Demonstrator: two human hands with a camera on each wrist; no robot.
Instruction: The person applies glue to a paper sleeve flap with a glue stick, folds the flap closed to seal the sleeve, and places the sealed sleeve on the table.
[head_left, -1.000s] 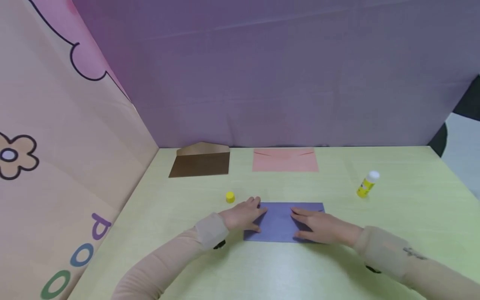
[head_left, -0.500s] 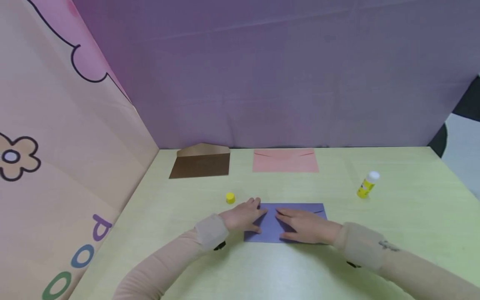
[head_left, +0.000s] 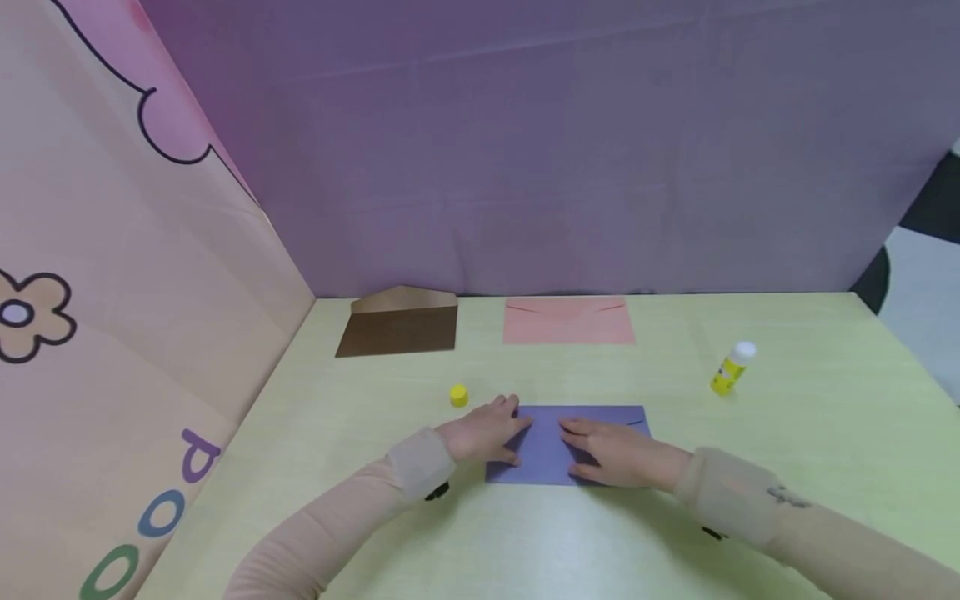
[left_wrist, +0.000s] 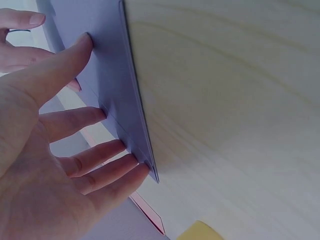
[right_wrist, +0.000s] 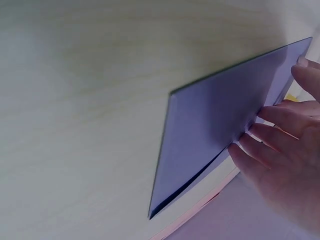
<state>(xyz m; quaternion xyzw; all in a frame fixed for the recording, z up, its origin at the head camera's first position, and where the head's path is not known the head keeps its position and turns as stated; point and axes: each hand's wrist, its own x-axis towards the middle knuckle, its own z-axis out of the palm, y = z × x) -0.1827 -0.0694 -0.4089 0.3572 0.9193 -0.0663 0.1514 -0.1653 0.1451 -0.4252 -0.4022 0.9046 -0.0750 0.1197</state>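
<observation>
A purple envelope (head_left: pixel 546 454) lies flat on the pale table with its flap folded down. My left hand (head_left: pixel 483 432) rests on the envelope's left end, its fingertips and thumb touching the paper; the left wrist view shows these fingers (left_wrist: pixel 80 120) spread and nearly straight. On the envelope's middle and right, my right hand (head_left: pixel 615 452) presses with extended fingertips. From the right wrist view, a dark gap shows under the flap near the envelope's (right_wrist: pixel 195 125) right corner. A yellow cap (head_left: pixel 459 396) stands just beyond my left hand.
At the table's back lie a brown envelope (head_left: pixel 397 332) with its flap raised and a pink envelope (head_left: pixel 568 323) with its flap down. A glue stick (head_left: pixel 732 368) stands uncapped at the right. Purple cloth (head_left: pixel 570 167) hangs behind the table (head_left: pixel 390 533).
My right hand has slid left along the flap, then shifted slightly back to the right. My left hand and the envelope have stayed in place.
</observation>
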